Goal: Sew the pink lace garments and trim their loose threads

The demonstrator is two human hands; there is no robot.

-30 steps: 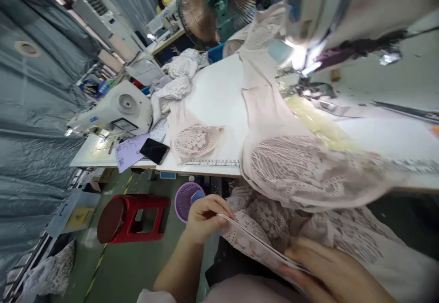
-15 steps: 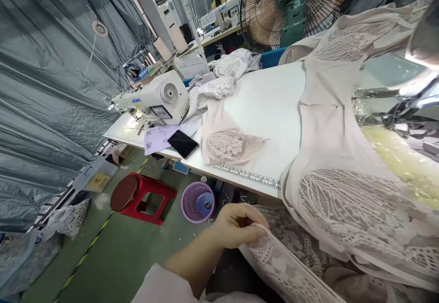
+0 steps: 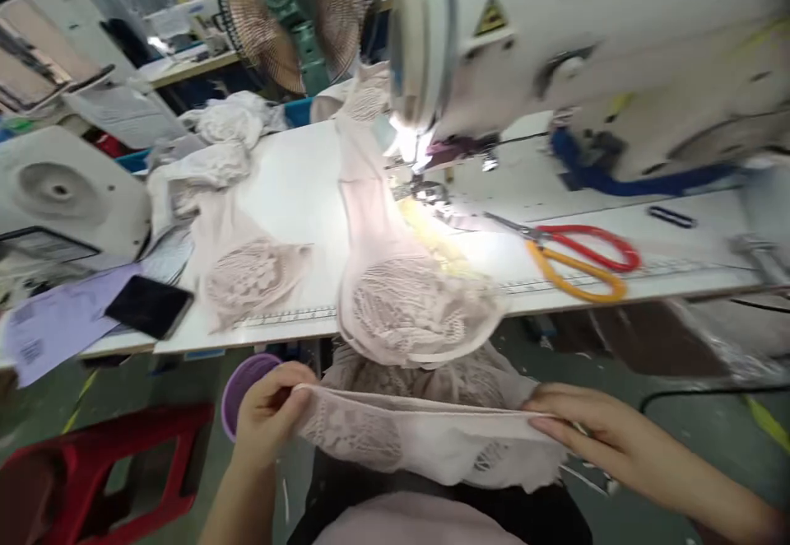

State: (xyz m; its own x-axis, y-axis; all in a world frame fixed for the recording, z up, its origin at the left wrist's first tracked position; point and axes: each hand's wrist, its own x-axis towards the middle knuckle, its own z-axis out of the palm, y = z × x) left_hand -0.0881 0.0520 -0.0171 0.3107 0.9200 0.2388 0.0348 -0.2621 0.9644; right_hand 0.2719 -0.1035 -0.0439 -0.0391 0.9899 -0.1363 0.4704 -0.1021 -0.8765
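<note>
A pale pink lace garment piece (image 3: 420, 438) is stretched flat between my two hands, below the table edge and over my lap. My left hand (image 3: 268, 409) pinches its left end with closed fingers. My right hand (image 3: 577, 426) grips its right end, fingers pressed along the edge. Just above it, another pink lace piece (image 3: 407, 306) hangs over the front edge of the white table (image 3: 296, 191) and runs up to the needle of the white sewing machine (image 3: 555, 43).
Red-and-yellow scissors (image 3: 573, 257) lie on the table right of the needle. A third lace piece (image 3: 247, 269), a black phone (image 3: 148, 306) and papers (image 3: 55, 323) lie left. A second sewing machine (image 3: 55, 199), a red stool (image 3: 104, 471), a purple basket (image 3: 243, 380) and a fan (image 3: 296, 10) stand around.
The view has swung right, to face the sewing machine. My right hand has come back into sight, and the lace piece is now pulled taut between both hands.
</note>
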